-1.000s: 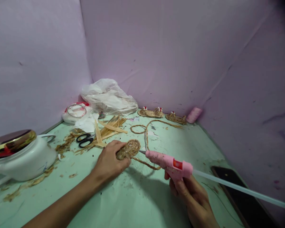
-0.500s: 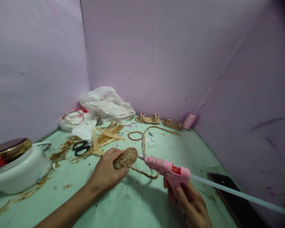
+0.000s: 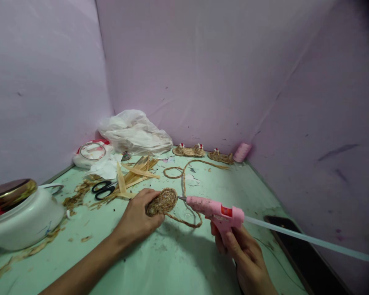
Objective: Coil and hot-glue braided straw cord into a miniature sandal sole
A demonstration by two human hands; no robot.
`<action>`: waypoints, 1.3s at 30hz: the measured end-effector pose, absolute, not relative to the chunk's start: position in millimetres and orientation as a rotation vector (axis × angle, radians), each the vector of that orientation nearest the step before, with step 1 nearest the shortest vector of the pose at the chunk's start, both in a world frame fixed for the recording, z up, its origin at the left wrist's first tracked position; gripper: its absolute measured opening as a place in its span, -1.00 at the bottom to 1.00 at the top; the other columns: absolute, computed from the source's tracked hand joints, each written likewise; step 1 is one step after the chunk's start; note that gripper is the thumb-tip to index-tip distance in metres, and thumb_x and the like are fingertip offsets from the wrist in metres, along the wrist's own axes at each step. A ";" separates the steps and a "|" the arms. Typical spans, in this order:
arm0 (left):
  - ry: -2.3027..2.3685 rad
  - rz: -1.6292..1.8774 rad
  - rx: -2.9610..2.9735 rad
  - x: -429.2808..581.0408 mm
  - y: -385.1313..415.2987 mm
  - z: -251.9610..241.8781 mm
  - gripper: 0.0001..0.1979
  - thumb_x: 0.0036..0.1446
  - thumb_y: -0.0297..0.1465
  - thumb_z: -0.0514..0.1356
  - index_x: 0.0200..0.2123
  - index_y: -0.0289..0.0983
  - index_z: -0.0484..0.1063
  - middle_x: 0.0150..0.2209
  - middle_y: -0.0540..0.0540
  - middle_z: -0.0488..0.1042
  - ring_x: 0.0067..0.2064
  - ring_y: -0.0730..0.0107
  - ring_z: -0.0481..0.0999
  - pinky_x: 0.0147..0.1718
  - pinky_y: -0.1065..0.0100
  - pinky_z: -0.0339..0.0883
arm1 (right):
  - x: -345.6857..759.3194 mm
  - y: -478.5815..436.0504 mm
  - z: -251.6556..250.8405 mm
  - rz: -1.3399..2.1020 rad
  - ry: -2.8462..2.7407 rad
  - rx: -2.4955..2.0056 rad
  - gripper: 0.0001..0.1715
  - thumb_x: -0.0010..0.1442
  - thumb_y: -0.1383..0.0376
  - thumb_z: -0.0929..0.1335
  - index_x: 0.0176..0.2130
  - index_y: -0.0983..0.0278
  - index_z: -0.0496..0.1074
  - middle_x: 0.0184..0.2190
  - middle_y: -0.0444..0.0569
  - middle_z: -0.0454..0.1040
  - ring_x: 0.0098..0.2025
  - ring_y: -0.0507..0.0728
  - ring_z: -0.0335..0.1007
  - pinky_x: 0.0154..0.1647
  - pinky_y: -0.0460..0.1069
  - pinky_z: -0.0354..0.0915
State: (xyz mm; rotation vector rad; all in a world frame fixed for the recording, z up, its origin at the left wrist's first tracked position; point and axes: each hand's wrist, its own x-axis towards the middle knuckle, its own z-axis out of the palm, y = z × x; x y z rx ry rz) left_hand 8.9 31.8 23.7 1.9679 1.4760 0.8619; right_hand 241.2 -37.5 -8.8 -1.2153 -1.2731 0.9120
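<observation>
The right edge cuts the glue stick (image 3: 310, 239) (end unseen)

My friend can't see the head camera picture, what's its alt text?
A person's left hand holds a coiled straw piece while the right hand points a pink glue gun at its edge. A braided cord trails from the piece over a green table, with scissors and straw strips farther back.

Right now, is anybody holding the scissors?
No, the scissors lie on the table while the left hand holds coiled rope and the right hand a pink glue gun.
</observation>
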 end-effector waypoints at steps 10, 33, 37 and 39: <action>1.413 0.882 1.974 7.5 31.9 21.0 -0.49 -0.19 -0.35 0.15 -0.07 -0.34 0.44 -0.07 -0.23 0.44 -0.02 0.03 0.38 0.02 0.07 0.24 | 238.8 -37.2 -3.9 0.898 -1.251 -1.210 -0.63 0.15 0.02 0.28 -0.41 0.25 0.43 -0.53 -0.09 0.33 -0.54 0.04 0.15 -0.55 -0.07 0.13; 1.350 0.902 1.947 6.5 33.4 14.9 -0.47 -0.17 -0.40 0.12 -0.04 -0.42 0.38 -0.01 -0.27 0.37 0.05 0.06 0.31 0.10 0.08 0.14 | 241.3 -37.9 -9.3 0.957 -1.268 -1.157 -0.67 0.14 0.04 0.31 -0.37 0.25 0.44 -0.54 -0.10 0.33 -0.55 0.02 0.14 -0.57 -0.10 0.11; 1.353 0.908 1.949 6.0 33.5 13.3 -0.48 -0.19 -0.43 0.11 -0.05 -0.39 0.38 -0.01 -0.24 0.37 0.06 0.08 0.31 0.10 0.10 0.15 | 237.4 -40.8 -5.3 0.960 -1.180 -1.180 -0.65 0.12 0.02 0.32 -0.37 0.25 0.45 -0.54 -0.11 0.31 -0.53 0.02 0.11 -0.54 -0.08 0.09; 1.356 0.903 1.945 6.4 33.7 13.3 -0.47 -0.20 -0.44 0.11 -0.05 -0.39 0.37 -0.01 -0.24 0.36 0.05 0.09 0.31 0.10 0.11 0.15 | 235.6 -41.8 -4.4 0.976 -1.152 -1.176 -0.64 0.10 0.01 0.33 -0.34 0.25 0.46 -0.54 -0.11 0.31 -0.53 0.03 0.11 -0.54 -0.08 0.09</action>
